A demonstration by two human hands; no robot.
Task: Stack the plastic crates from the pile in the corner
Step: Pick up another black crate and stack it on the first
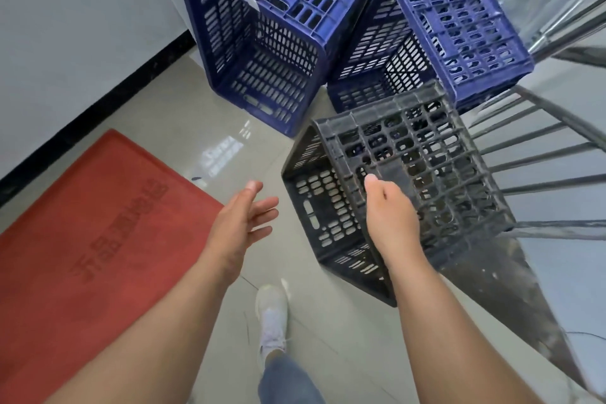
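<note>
From the head camera, the black crate point(396, 187) lies tipped on its side on the pale glossy tile floor point(183, 128), its open mouth facing left. The right hand point(390, 216) wraps over the crate's near upper rim, thumb on top and fingers curled out of sight behind the latticed wall, gripping it. The left hand point(244, 220) hangs just left of the black crate, apart from it, palm turned toward it with fingers spread and slack, holding nothing. Beyond the black crate, the left blue crate point(262, 33) and the right blue crate point(436, 39) also lie tilted, leaning together. All three are rigid moulded plastic, boxy, with slotted grid walls. Left of the black crate lies a red mat point(98, 239) with embossed characters; below it, a white shoe point(272, 315).
</note>
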